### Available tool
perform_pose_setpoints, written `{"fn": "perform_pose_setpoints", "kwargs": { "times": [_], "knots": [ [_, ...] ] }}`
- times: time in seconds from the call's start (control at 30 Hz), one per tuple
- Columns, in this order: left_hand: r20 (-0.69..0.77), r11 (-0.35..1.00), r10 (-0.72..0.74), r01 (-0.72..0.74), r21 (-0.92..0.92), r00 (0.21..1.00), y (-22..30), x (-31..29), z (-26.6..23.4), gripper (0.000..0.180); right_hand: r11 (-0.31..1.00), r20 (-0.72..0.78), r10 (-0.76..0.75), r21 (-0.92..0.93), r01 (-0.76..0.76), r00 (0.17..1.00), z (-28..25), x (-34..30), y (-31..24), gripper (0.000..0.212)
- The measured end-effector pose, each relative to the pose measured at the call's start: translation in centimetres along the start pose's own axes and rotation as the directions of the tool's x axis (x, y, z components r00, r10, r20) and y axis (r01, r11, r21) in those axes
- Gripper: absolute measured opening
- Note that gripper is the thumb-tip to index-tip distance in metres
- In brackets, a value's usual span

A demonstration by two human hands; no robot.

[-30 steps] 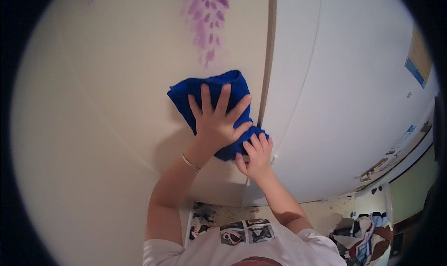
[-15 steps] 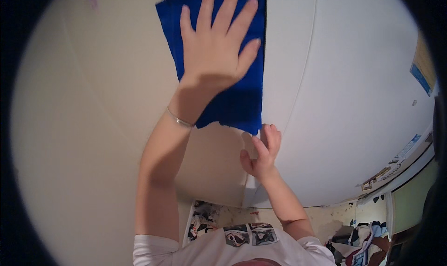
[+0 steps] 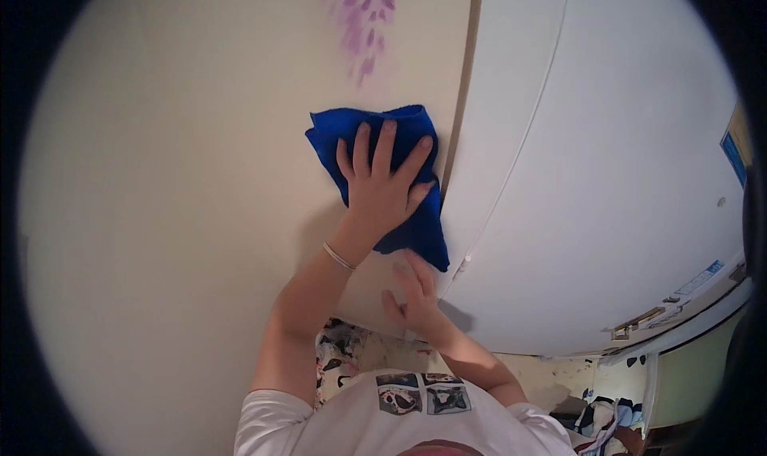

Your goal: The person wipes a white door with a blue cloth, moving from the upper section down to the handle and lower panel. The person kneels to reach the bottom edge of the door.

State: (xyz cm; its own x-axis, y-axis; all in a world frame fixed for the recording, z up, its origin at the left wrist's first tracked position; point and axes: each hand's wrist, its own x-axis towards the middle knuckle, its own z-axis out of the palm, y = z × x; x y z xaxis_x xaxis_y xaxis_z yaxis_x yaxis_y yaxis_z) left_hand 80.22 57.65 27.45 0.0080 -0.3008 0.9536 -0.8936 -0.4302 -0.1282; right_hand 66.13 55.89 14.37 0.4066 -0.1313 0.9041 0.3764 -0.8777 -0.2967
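Near the centre of the frame, the left hand [image 3: 379, 180] lies open with 5 fingers spread on a blue cloth [image 3: 419, 226] against the wall [image 3: 200, 176], below purple marks [image 3: 352, 37], while the loosely open right hand [image 3: 419, 303] is at the cloth's lower edge.

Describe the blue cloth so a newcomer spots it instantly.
On the cream wall, left of the white panel, find the purple painted marks. Just below them, the person's spread left hand covers part of the blue cloth. Its solid deep blue differs from wall, panel and paint.
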Motion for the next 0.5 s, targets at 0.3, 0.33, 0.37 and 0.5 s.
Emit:
{"fn": "perform_pose_setpoints", "kwargs": {
  "times": [0.3, 0.33, 0.37, 0.5],
  "knots": [
    [0.167, 0.963, -0.058, 0.099, -0.250, 0.984, -1.1, -0.4, -3.7, 0.046, 0.743, -0.066, 0.549, 0.495, -0.450, 0.833, 1.3, 4.1, -0.9, 0.055],
    [0.199, 0.945, -0.085, 0.142, -0.296, 0.976, -1.5, -0.9, -4.2, 0.046, 0.765, -0.087, 0.526, 0.482, -0.426, 0.846, 1.3, 4.6, -1.1, 0.055],
    [0.165, 0.888, -0.127, 0.187, -0.421, 0.978, -2.1, -1.6, -4.5, 0.044, 0.797, -0.091, 0.503, 0.433, -0.421, 0.859, 1.3, 5.1, -1.2, 0.056],
    [0.417, 0.292, -0.362, 0.527, -0.798, 0.834, -2.0, -5.3, -6.9, 0.048, 0.823, -0.092, 0.451, 0.429, -0.373, 0.888, 2.1, 7.1, -1.0, 0.057]
  ]
}}
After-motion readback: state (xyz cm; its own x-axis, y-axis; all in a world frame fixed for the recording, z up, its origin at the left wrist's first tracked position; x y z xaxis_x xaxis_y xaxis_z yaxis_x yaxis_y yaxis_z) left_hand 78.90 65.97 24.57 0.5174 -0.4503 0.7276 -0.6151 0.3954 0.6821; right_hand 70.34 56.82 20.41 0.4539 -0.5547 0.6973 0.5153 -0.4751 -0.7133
